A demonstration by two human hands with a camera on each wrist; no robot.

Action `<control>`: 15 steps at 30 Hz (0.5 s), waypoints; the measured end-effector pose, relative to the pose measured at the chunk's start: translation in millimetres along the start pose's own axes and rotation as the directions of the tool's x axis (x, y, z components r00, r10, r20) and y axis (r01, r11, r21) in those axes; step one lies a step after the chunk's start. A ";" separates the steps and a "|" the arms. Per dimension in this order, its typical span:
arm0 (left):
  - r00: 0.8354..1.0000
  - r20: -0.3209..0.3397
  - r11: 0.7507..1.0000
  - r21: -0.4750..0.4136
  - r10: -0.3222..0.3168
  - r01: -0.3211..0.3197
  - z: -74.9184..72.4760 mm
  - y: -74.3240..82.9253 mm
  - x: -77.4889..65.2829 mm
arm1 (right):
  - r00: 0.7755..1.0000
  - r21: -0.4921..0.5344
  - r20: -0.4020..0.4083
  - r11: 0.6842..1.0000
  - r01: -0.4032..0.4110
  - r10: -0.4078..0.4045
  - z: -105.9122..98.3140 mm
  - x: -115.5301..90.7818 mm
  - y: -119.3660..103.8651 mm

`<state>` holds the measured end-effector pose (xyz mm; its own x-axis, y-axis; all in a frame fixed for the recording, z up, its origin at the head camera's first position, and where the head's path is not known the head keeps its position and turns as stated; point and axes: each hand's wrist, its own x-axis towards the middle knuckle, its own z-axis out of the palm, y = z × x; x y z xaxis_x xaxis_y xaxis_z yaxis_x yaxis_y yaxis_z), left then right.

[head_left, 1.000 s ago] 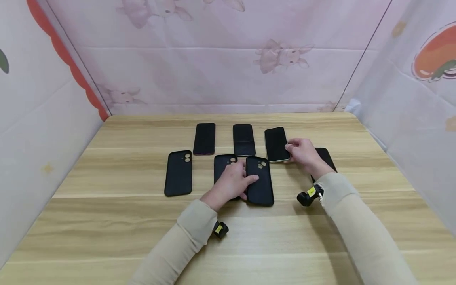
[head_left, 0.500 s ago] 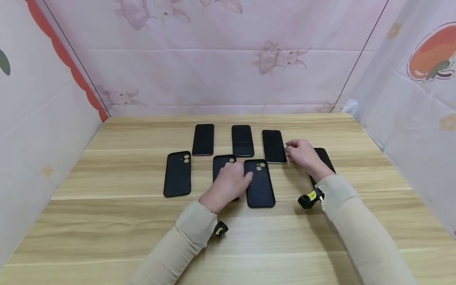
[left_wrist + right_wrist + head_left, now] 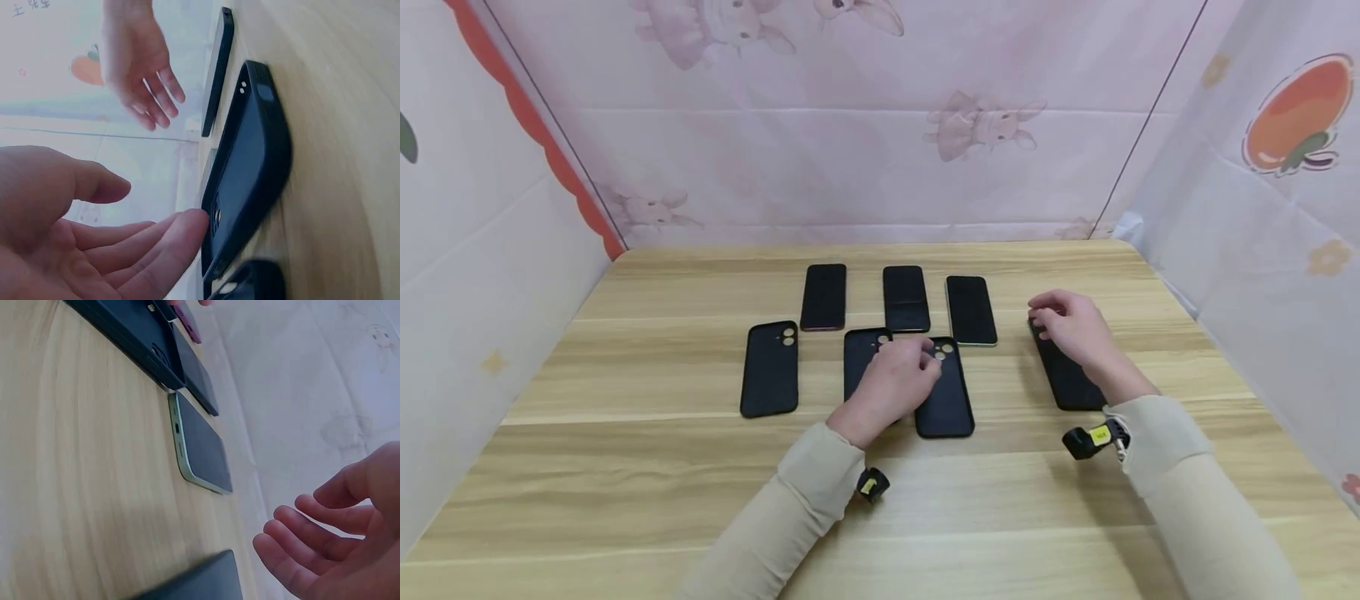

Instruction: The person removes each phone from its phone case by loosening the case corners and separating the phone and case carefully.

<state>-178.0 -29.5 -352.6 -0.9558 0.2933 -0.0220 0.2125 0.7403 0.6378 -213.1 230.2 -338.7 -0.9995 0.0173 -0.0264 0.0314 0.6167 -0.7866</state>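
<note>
My left hand (image 3: 895, 379) hovers over the gap between two black phone cases, the middle one (image 3: 857, 362) and the right one (image 3: 946, 408), partly covering both. In the left wrist view its fingers (image 3: 165, 253) are relaxed and hold nothing; a fingertip overlaps the edge of the right case (image 3: 250, 156), and contact is unclear. My right hand (image 3: 1078, 333) is above a flat black phone-shaped thing (image 3: 1063, 375) at the right. Its fingers (image 3: 294, 556) are loosely bent around nothing. A phone with a pale green edge (image 3: 972, 310) lies to its left.
Two more dark phones, the left one (image 3: 823, 297) and the middle one (image 3: 906, 298), lie face up in the back row. A third black case (image 3: 770, 371) lies at the left. Fabric walls (image 3: 850, 167) stand behind and beside the wooden table (image 3: 625, 467).
My right hand has let go of the pale-edged phone, which now lies straighter, and moved right over the black thing. The right case is down flat, released by my left hand.
</note>
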 end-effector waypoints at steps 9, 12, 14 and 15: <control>0.991 0.135 0.937 -0.346 0.007 0.041 13.7 18.1 10.4 | 0.991 -0.121 -0.119 0.991 0.055 -0.069 -18.8 -25.3 10.1; 0.986 0.165 0.885 -0.460 0.005 0.073 25.2 27.6 14.4 | 0.985 -0.229 -0.144 0.971 0.062 -0.097 -21.4 -30.6 15.9; 0.981 0.196 0.839 -0.532 -0.007 0.113 33.4 34.8 17.4 | 0.984 -0.294 -0.139 0.953 0.069 -0.114 -21.9 -32.6 21.4; 0.977 0.213 0.817 -0.560 -0.014 0.134 37.5 38.4 19.0 | 0.985 -0.320 -0.132 0.945 0.068 -0.115 -21.9 -33.0 24.9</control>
<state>-180.4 27.2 -357.4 -0.8935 0.4047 -0.1945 -0.0684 0.3054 0.9498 -179.4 262.1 -343.9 -0.9880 0.0496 0.1461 -0.0390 0.8359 -0.5475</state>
